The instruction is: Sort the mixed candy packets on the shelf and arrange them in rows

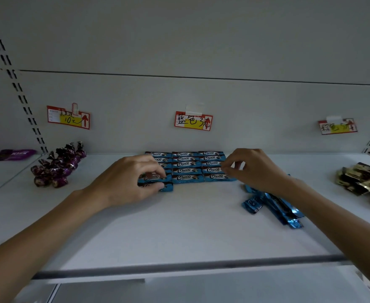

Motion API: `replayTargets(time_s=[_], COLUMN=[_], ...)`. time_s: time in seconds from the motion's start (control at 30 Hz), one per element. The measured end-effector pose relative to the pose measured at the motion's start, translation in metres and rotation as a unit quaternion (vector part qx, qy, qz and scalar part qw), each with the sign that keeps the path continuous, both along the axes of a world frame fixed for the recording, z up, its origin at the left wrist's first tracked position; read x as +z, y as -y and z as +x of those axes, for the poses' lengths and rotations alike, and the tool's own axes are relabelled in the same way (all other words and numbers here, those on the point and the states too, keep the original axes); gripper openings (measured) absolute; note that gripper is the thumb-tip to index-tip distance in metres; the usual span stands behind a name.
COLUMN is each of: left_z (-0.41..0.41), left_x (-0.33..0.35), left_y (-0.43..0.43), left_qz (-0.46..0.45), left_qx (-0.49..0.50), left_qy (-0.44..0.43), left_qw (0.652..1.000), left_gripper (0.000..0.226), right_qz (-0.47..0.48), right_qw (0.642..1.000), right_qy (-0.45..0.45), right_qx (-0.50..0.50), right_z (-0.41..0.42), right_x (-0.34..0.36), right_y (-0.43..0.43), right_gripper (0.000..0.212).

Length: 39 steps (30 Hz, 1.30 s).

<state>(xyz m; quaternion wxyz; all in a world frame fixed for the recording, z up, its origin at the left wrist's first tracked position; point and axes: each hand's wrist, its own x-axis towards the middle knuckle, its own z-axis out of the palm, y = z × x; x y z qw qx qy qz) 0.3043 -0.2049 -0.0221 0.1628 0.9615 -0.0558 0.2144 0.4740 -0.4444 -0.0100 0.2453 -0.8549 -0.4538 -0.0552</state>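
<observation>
Blue Choco packets (187, 166) lie in three neat columns at the back middle of the white shelf (179, 226). My left hand (127, 180) pinches the front packet of the left column (165, 187), thumb below and fingers above. Over the right column hovers my right hand (251, 169), its fingers curled with the tips at a packet's end; whether it holds that packet is unclear. A loose heap of blue packets (273, 206) lies under my right wrist. Purple wrapped candies (57, 167) are piled at the left, gold packets (363, 180) at the right.
Three red-and-yellow price tags hang on the back wall: left tag (68, 117), middle tag (193, 121), right tag (338, 126). Purple flat packets (11, 154) lie on the neighbouring shelf at far left. The shelf's front lip (179, 267) runs across below my arms.
</observation>
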Motion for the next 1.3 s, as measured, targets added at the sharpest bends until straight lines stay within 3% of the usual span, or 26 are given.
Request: replayTargets(time_s=[0.2,0.3,0.5,0.73,1.3], left_z=[0.032,0.048,0.068,0.065,0.057], left_x=[0.002,0.004,0.004,0.003,0.005], left_y=[0.065,0.103,0.141,0.144,0.118], left_qz=[-0.009,0.010,0.053,0.055,0.004], left_qx=[-0.085,-0.102,-0.092,-0.095,-0.087], left_qy=[0.006,-0.042,-0.096,-0.102,-0.086], left_qw=[0.996,0.994,0.990,0.989,0.992], left_gripper=[0.035,0.032,0.056,0.039,0.034], right_qz=[-0.039,-0.093,-0.186,-0.169,-0.115], right_qw=[0.998,0.994,0.981,0.985,0.992], right_qy=[-0.001,0.008,0.000,-0.007,-0.036], right_qx=[-0.042,-0.054,-0.053,-0.039,-0.022], right_z=[0.006,0.003,-0.005,-0.005,-0.005], right_x=[0.011,0.012,0.013,0.012,0.011], right_y=[0.043,0.063,0.083,0.082,0.067], right_gripper=[0.006,0.012,0.029,0.030,0.013])
